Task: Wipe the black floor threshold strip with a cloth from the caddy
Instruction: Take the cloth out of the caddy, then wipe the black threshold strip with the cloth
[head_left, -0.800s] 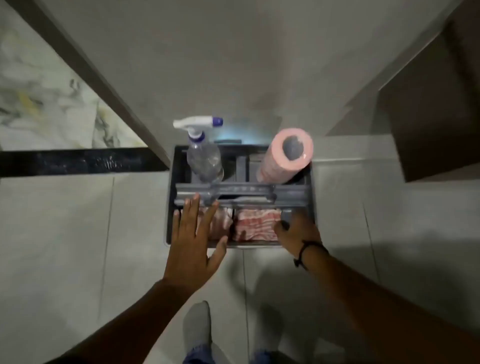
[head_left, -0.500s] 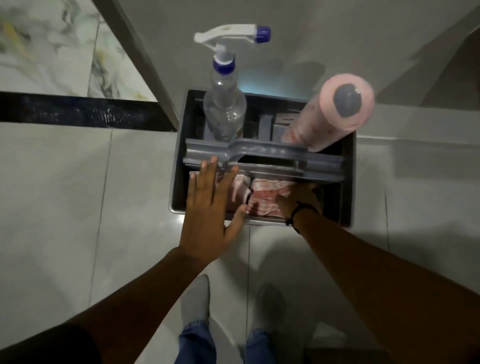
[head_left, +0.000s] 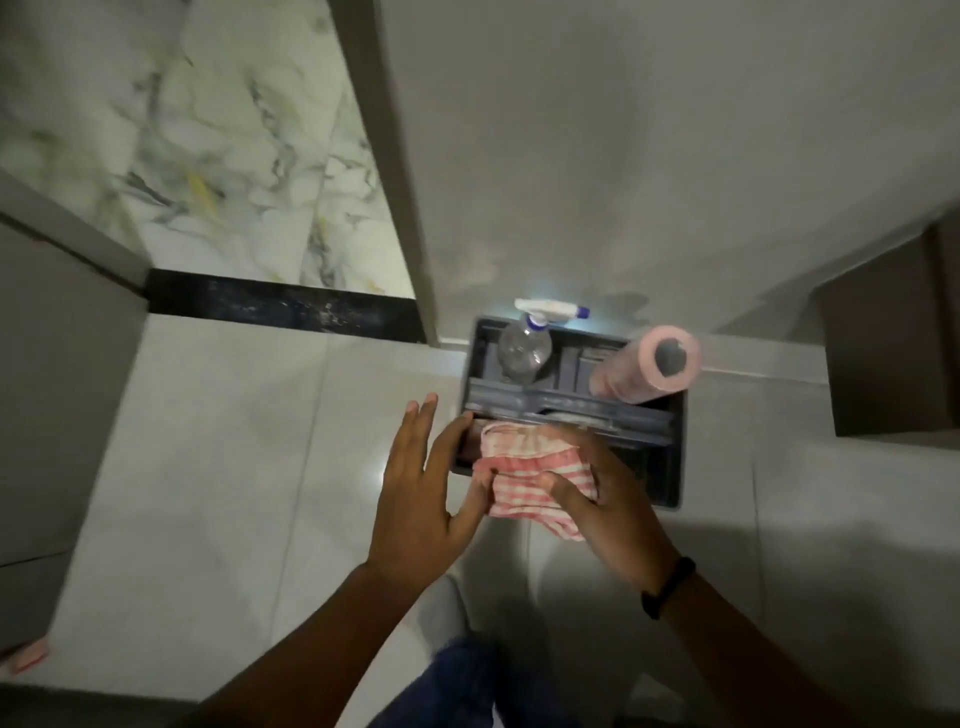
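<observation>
A grey caddy (head_left: 670, 467) stands on the pale floor against the wall. My right hand (head_left: 608, 493) grips a pink-and-white checked cloth (head_left: 530, 467), which hangs over the caddy's near left corner. My left hand (head_left: 421, 493) is flat and spread beside that corner, its thumb touching the cloth's left edge. The black threshold strip (head_left: 280, 306) runs across the doorway, up and to the left of the caddy.
A clear spray bottle (head_left: 524, 348) and a pink paper roll (head_left: 649, 371) stand in the caddy's far compartments. A door frame post (head_left: 384, 171) rises just left of the caddy. Marble floor (head_left: 197, 140) lies beyond the strip. A brown cabinet (head_left: 893, 353) is at the right.
My right hand has closed on the checked cloth and pulled it up out of the caddy's near compartment. My left hand has slid off the caddy to its left side.
</observation>
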